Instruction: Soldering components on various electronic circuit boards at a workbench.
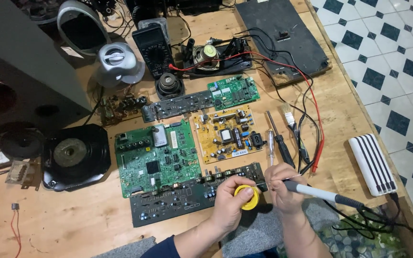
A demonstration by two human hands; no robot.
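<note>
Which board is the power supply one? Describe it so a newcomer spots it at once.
Start from the big green board in the middle of the wooden table. Directly to its right lies the yellow board, above the dark board near the hands. It is the only yellow one: the others are green or dark, and it carries bulky parts.

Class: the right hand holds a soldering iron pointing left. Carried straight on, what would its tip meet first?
Most likely the thin solder wire stretched from the yellow spool in the left hand, then that hand; depth is unclear. The right hand grips the soldering iron.
</note>
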